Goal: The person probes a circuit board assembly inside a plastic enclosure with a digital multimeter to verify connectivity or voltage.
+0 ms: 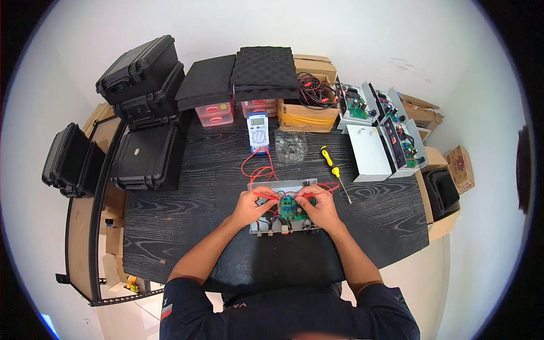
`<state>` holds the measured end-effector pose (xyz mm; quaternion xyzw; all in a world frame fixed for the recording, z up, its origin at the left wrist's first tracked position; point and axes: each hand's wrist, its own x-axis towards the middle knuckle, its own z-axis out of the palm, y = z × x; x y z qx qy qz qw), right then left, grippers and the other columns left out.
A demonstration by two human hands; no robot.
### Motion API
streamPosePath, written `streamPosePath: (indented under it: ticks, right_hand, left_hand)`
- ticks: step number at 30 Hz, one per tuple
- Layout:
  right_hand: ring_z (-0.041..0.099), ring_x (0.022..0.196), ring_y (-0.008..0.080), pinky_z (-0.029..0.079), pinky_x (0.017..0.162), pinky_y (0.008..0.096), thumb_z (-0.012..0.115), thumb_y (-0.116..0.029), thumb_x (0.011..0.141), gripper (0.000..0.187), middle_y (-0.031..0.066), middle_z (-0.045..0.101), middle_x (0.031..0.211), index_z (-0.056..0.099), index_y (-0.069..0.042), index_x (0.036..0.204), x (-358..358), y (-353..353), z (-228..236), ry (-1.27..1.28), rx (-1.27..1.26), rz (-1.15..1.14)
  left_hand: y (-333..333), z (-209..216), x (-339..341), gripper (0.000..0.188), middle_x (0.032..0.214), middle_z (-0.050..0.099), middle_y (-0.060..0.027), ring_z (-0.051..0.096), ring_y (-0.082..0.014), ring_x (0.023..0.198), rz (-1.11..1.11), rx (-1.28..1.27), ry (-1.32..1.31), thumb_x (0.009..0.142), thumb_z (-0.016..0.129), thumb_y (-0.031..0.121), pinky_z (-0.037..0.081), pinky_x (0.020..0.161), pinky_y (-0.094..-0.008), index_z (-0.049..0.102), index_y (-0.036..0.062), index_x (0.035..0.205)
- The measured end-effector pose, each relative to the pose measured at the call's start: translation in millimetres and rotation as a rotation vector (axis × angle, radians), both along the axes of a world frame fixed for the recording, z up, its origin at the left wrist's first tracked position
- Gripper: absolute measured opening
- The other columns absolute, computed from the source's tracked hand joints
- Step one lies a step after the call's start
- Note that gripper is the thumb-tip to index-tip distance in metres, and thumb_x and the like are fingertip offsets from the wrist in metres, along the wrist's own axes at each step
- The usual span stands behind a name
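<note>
Both of my hands are over an open grey metal enclosure (277,183) with a green circuit board (292,209) inside. My left hand (253,206) is closed on a red test probe (264,195), its tip pointing to the board's upper left. In my right hand (321,207) is a second red-looking probe (306,196), angled in from the other side. Whether either tip touches the board is too small to tell. Red leads (262,172) run from the probes to a blue and white multimeter (259,134) lying beyond the enclosure.
Right of the multimeter are a clear tray (290,145) of small parts and a yellow screwdriver (334,170). Opened units with boards (401,139) stand at the right. Black hard cases (147,161) are stacked left; black foam sheets (264,67) and a cable box (309,116) stand behind.
</note>
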<state>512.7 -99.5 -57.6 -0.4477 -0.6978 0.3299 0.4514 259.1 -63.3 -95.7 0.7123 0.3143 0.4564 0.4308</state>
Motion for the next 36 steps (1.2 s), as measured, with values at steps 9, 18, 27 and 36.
streamPosePath:
  ticks: [9, 18, 27, 36]
  right_hand:
    - [0.072, 0.095, 0.0359, 0.056, 0.085, 0.0431, 0.07, -0.007, 0.093, 0.018, 0.0158, 0.076, 0.106, 0.074, -0.003, 0.11, 2, -9, 15, -0.206, 0.015, 0.126]
    - [0.07, 0.092, 0.0323, 0.055, 0.082, 0.0415, 0.073, -0.007, 0.092, 0.015, 0.0135, 0.073, 0.097, 0.074, -0.004, 0.107, 2, -12, 13, -0.274, 0.083, 0.101]
    - [0.069, 0.091, 0.0325, 0.055, 0.079, 0.0422, 0.074, -0.008, 0.092, 0.014, 0.0117, 0.072, 0.094, 0.076, -0.006, 0.105, 0, -15, 17, -0.285, 0.125, 0.075]
    - [0.068, 0.09, 0.0329, 0.055, 0.078, 0.0424, 0.074, -0.007, 0.091, 0.013, 0.0115, 0.072, 0.094, 0.076, -0.006, 0.104, 2, -15, 15, -0.299, 0.15, 0.073]
  left_hand:
    - [1, -6, -2, 0.017, 0.103, 0.081, -0.0122, 0.078, -0.0179, 0.095, 0.012, 0.031, 0.1, 0.089, 0.083, 0.001, 0.06, 0.084, -0.0325, 0.071, -0.0003, 0.1]
    - [1, 1, 0, 0.014, 0.103, 0.081, -0.013, 0.078, -0.0186, 0.098, 0.015, -0.007, 0.143, 0.089, 0.082, 0.001, 0.061, 0.084, -0.0325, 0.07, -0.0012, 0.097]
    - [0, 1, -1, 0.014, 0.104, 0.081, -0.0134, 0.078, -0.0192, 0.1, 0.002, -0.051, 0.18, 0.089, 0.082, 0.001, 0.06, 0.086, -0.0323, 0.07, -0.0011, 0.096]
    - [1, 2, 0, 0.014, 0.103, 0.081, -0.013, 0.077, -0.0172, 0.098, 0.001, -0.049, 0.191, 0.089, 0.082, 0.002, 0.06, 0.085, -0.0321, 0.07, -0.001, 0.096]
